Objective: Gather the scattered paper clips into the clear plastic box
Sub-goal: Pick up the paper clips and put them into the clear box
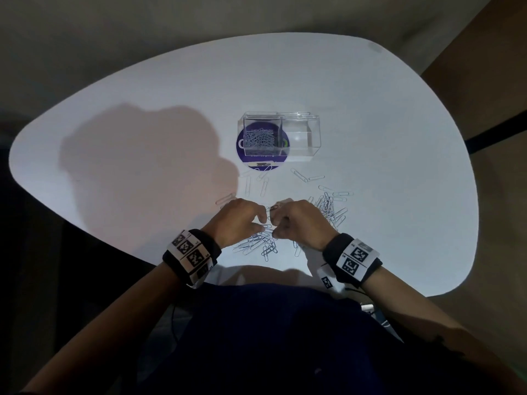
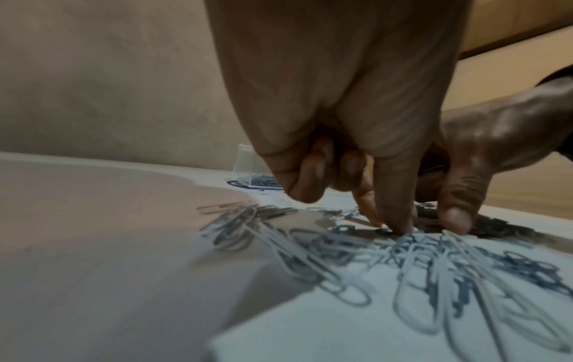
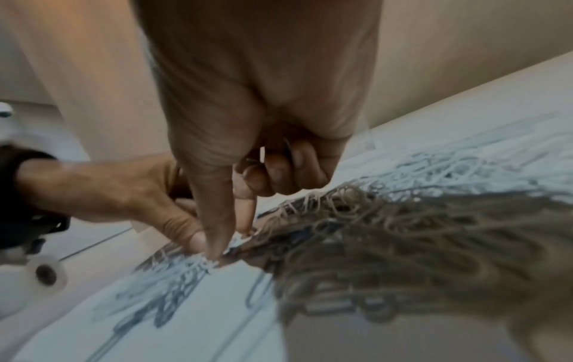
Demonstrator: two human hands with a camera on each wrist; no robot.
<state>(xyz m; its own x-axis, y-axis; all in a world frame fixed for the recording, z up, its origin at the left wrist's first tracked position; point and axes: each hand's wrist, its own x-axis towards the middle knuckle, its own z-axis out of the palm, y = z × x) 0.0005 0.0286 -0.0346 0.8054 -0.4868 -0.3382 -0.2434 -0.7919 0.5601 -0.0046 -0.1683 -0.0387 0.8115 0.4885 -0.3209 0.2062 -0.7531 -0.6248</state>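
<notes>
Clips [image 1: 258, 243] lie in a loose heap on the bench [image 1: 142, 95] under both hands, more strewn to the right, with some already in the box [image 1: 299, 138] beyond. Left hand [image 1: 239, 220] and right hand [image 1: 296, 220] meet fingertip to fingertip, each grip curled and pinching clips. Linked clips may drag neighbours along and drop on the way; thin wire could slip from a shallow pinch.
</notes>
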